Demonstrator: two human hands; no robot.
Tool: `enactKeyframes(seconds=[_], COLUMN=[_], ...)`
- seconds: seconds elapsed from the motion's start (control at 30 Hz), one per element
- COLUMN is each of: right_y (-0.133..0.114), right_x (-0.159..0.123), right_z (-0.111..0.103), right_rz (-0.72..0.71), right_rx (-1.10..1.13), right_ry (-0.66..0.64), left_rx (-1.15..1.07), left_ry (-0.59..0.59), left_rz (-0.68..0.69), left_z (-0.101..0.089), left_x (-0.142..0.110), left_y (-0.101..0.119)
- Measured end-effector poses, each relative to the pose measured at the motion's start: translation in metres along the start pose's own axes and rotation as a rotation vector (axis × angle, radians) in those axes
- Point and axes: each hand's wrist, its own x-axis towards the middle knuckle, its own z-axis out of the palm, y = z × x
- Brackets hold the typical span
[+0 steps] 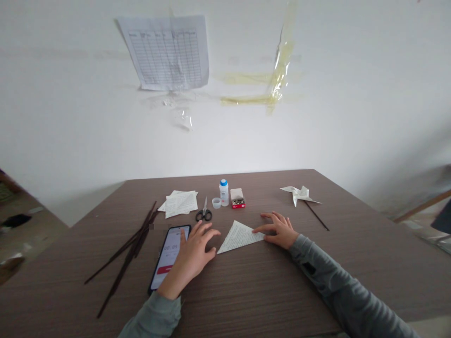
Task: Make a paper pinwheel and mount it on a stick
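A sheet of handwritten paper (239,237), folded into a triangle, lies flat on the brown table between my hands. My right hand (279,230) has its fingers spread, with fingertips on the triangle's right corner. Just off the left corner, my left hand (197,249) hovers with its fingers apart and nothing in it. Partly beneath that hand and wrist is a phone (171,244) with a timer on its screen. Black-handled scissors (204,213) lie beyond my left fingers, blades pointing away.
Behind the triangle stand a blue-capped bottle (224,193), a small clear cup (216,203) and a red box of pins (238,201). Paper squares (181,204) lie back left, dark sticks (132,249) at left. A paper pinwheel (300,195) on a stick rests back right.
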Motion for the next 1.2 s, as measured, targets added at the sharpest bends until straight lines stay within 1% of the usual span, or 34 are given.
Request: enactKeyframes(seconds=[0.07,0.17,0.27,0.43,0.6,0.73,0.87,0.93,1.0,1.1,1.2], right_y=[0.001,0.002,0.004,0.008,0.008,-0.003,-0.021,-0.029,-0.037,-0.049,-0.060], right_x=[-0.001,0.000,0.001,0.003,0.002,0.003,0.004,0.002,-0.001,-0.005,-0.009], right_z=[0.001,0.002,0.002,0.003,0.005,0.007,0.010,0.011,0.010,0.004,-0.003], right_rz=[-0.011,-0.007,-0.009,-0.020,-0.023,-0.072,-0.120,-0.102,-0.068,-0.028,-0.007], right_rx=[0.014,0.030,0.015,0.003,0.015,0.051,0.025,0.005,-0.005,-0.008,-0.020], right_ry=[0.021,0.018,0.000,-0.021,-0.018,-0.028,-0.055,-0.049,-0.036,-0.021,-0.031], left_rx=[-0.010,-0.002,0.033,0.051,0.022,0.005,-0.001,-0.005,-0.014,-0.006,-0.005], left_ry=[0.017,0.032,0.010,-0.030,-0.005,0.020,0.029,0.046,0.034,0.010,0.001], left_rz=[0.026,0.052,0.045,0.042,0.050,0.082,0.088,0.089,0.086,0.053,0.016], left_z=[0.003,0.009,0.012,0.011,0.015,0.019,0.019,0.019,0.018,0.017,0.015], left_x=[0.000,0.000,0.000,0.001,0.002,0.004,0.009,0.012,0.016,0.024,0.031], left_y=[0.005,0.014,0.019,0.018,0.015,0.018,0.031,0.040,0.050,0.064,0.072])
